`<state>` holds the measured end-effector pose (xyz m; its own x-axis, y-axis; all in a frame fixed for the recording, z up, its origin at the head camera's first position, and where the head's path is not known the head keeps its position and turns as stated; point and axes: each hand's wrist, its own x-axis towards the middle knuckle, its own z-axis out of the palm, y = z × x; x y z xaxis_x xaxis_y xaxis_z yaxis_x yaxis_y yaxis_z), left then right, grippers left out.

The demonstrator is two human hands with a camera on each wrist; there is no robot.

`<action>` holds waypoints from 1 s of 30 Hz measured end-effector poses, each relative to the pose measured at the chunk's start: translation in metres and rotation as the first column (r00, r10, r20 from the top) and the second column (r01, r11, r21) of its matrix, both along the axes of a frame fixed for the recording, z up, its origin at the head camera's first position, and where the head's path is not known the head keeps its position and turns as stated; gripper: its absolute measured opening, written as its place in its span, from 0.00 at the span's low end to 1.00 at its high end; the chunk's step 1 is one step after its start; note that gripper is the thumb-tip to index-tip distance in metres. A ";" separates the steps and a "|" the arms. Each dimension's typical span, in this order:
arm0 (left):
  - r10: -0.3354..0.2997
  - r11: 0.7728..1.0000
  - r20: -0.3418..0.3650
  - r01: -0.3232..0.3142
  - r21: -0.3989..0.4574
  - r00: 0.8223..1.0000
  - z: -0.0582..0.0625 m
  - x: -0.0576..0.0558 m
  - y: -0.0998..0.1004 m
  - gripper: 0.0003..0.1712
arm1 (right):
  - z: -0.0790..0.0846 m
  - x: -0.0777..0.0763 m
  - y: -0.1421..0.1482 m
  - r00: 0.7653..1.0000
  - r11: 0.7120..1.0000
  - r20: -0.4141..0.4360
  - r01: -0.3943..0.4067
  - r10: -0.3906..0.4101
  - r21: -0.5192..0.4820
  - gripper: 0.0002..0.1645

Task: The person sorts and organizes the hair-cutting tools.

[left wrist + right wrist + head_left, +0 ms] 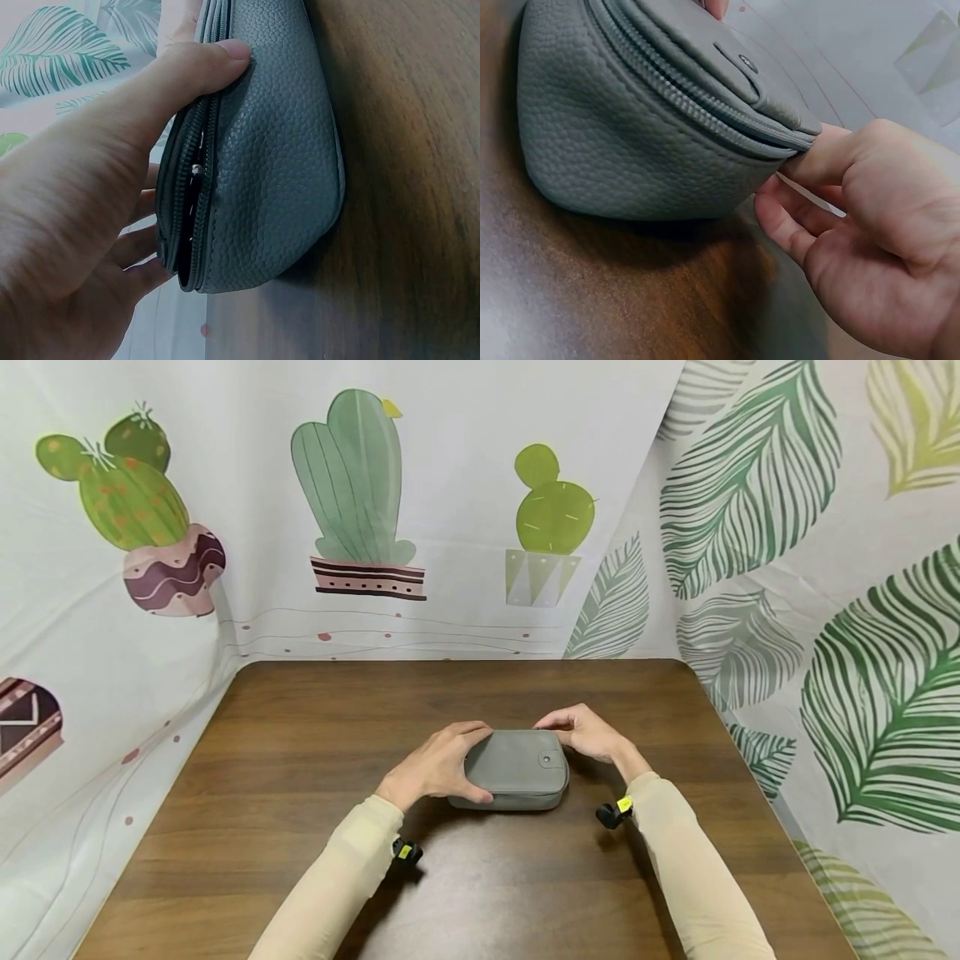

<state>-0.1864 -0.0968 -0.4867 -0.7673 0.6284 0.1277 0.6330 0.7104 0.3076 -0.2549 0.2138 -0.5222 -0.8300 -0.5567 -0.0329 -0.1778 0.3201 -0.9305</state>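
Observation:
A grey pebbled zip pouch (pixel 517 764) lies on the table with a round snap near the right of its lid. My left hand (pixel 444 762) grips its left end, the thumb (pixel 236 51) pressed on the front side and the other fingers over the top and behind. At that end the zip (pixel 196 165) gapes, its two rows of teeth apart. My right hand (pixel 592 733) is at the far right corner, where its curled fingers (pixel 780 221) pinch at the zip line. Whether a zip pull is between them is hidden.
The brown wooden table (pixel 300 710) reaches back to a white cloth (pixel 465 510) printed with cacti and leaves. A small black device with a yellow label sits at each wrist, the left one (pixel 407 852) and the right one (pixel 615 812).

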 end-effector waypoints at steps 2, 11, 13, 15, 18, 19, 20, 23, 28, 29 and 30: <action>0.002 1.000 0.003 -0.002 0.000 1.000 0.000 0.000 0.000 0.64 | -0.001 0.000 0.000 0.999 1.000 -0.033 0.020 -0.019 0.024 0.11; -0.003 1.000 -0.017 0.003 -0.004 1.000 -0.003 -0.004 0.000 0.65 | 0.003 0.007 -0.002 0.985 0.992 -0.152 0.097 -0.084 0.079 0.08; 0.000 1.000 -0.021 0.000 -0.011 1.000 -0.003 -0.005 0.000 0.66 | 0.005 0.008 -0.004 0.966 0.985 -0.247 0.115 -0.081 0.128 0.08; 0.003 1.000 -0.030 -0.003 -0.014 1.000 -0.004 -0.005 0.000 0.66 | 0.007 0.011 -0.006 0.930 0.974 -0.360 0.142 -0.071 0.175 0.09; 0.003 1.000 -0.040 -0.003 -0.012 0.999 -0.005 -0.005 -0.001 0.66 | 0.011 0.015 -0.008 0.879 0.961 -0.471 0.184 -0.066 0.208 0.11; 0.003 1.000 -0.043 -0.003 -0.012 0.999 -0.005 -0.005 -0.001 0.66 | 0.012 0.016 -0.009 0.868 0.957 -0.493 0.197 -0.068 0.214 0.12; 0.003 1.000 -0.044 -0.003 -0.013 0.999 -0.005 -0.005 -0.001 0.66 | 0.012 0.018 -0.009 0.860 0.953 -0.505 0.210 -0.074 0.218 0.12; -0.001 1.000 -0.048 0.000 -0.015 0.999 -0.005 -0.005 -0.001 0.65 | 0.012 0.021 -0.007 0.847 0.941 -0.523 0.247 -0.094 0.231 0.11; -0.001 1.000 -0.054 -0.001 -0.021 0.999 -0.005 -0.005 -0.001 0.65 | 0.009 0.029 -0.001 0.823 0.935 -0.557 0.277 -0.111 0.222 0.10; 0.000 1.000 -0.055 -0.001 -0.024 0.998 -0.005 -0.004 -0.001 0.65 | 0.008 0.031 0.000 0.813 0.936 -0.572 0.278 -0.110 0.216 0.10; 0.002 1.000 -0.055 -0.004 -0.029 0.999 -0.005 -0.004 -0.001 0.65 | 0.007 0.033 0.001 0.803 0.937 -0.587 0.279 -0.108 0.209 0.10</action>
